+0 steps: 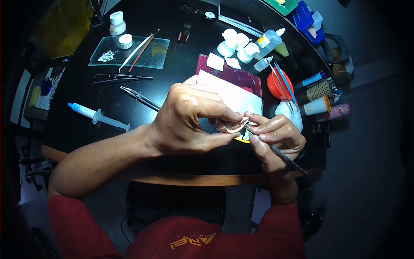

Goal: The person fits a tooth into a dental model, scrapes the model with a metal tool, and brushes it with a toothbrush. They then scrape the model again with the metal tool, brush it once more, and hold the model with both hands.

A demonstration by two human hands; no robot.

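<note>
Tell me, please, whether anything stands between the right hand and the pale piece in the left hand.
Nothing visible does: the left hand holds the piece, and the right hand is close beside it, with the tool aimed at it. Whether the tip touches is too small to tell.

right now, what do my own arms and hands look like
Your left sleeve and right sleeve are dark red, ending near the elbows. Your left hand and right hand are ungloved, with slender fingers and no watch visible on either wrist.
</note>
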